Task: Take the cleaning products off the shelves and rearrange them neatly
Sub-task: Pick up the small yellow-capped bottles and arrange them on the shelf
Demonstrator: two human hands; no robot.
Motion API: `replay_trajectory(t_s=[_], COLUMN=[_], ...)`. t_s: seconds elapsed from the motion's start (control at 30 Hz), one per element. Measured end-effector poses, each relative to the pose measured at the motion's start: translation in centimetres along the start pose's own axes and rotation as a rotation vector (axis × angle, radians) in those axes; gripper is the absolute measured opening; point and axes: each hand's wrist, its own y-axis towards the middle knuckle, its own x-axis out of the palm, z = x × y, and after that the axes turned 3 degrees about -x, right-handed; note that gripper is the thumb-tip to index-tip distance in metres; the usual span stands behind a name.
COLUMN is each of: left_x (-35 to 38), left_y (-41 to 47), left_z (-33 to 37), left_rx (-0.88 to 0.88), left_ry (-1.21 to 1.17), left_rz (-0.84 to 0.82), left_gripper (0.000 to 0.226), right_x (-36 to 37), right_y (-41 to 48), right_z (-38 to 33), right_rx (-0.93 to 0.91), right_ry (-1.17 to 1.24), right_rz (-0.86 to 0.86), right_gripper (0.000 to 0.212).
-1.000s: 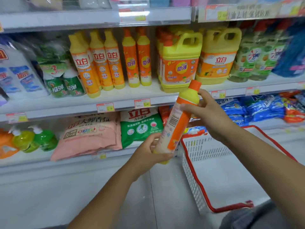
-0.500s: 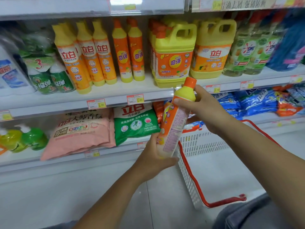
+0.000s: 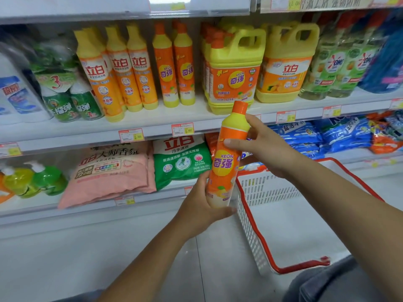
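I hold an orange and yellow dish soap bottle (image 3: 226, 158) nearly upright in front of the shelves, its front label facing me. My left hand (image 3: 201, 207) grips its base from below. My right hand (image 3: 265, 147) holds the upper part, thumb across the orange body and fingers behind the yellow shoulder. Two matching orange bottles (image 3: 174, 68) stand on the middle shelf (image 3: 152, 123), with a free strip of shelf in front of them.
Taller yellow-orange bottles (image 3: 117, 73) stand left of the matching pair and large yellow jugs (image 3: 235, 70) stand right. Pink (image 3: 113, 171) and green (image 3: 181, 160) detergent bags lie on the lower shelf. A white basket with a red rim (image 3: 257, 214) sits on the floor at right.
The bottle has turned in my hands from its back label to its front label and stands more upright. Both hands have kept hold of it.
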Motion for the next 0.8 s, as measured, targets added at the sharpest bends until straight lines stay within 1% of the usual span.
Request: replay_trajectory(t_s=[0.1,0.2,0.27,0.37,0.43,0.5,0.57,0.63,0.67,0.73,0.8], left_x=[-0.4,-0.9,-1.1,-1.6,-1.9,-2.0,-1.8,-1.5,-1.2,-0.5,0.3], left_y=[0.2,0.7,1.0,1.8,2.6,3.5,4.5,5.7,6.3,7.7,9.3], left_z=[0.4,0.5,0.9,1.4,1.1,-0.1,-1.8,-4.0,-5.2,-7.4,-9.3], left_rx=[-0.015,-0.013,0.005,0.037,0.028,-0.017,-0.080,-0.140,-0.170,-0.205,-0.226], left_ry=[-0.052,-0.098,-0.113,-0.102,-0.079,-0.064,-0.034,0.001,0.024,0.064,0.108], left_rz=[-0.013,0.004,0.029,0.050,0.049,0.062,0.085,0.121,0.134,0.158,0.168], left_gripper=[0.055,0.046,0.043,0.050,0.052,0.056,0.073,0.088,0.089,0.083,0.078], right_x=[0.2,0.6,0.9,1.3,1.6,1.6,1.2,0.9,0.7,0.5,0.4], right_y=[-0.1,-0.3,-0.5,-0.7,-0.7,-0.4,0.4,0.9,0.9,0.4,-0.5], right_z=[0.1,0.4,0.5,1.0,1.6,2.5,4.4,8.0,10.4,15.5,19.6], right_rx=[0.024,0.023,0.023,0.021,0.008,0.012,0.073,0.139,0.163,0.202,0.281], right_ry=[0.030,0.026,0.045,0.045,0.011,-0.062,-0.136,-0.250,-0.348,-0.542,-0.625], right_rz=[-0.052,-0.090,-0.110,-0.103,-0.109,-0.143,-0.133,-0.079,-0.039,0.018,0.031], right_gripper=[0.061,0.051,0.049,0.055,0.053,0.045,0.038,0.038,0.039,0.041,0.046])
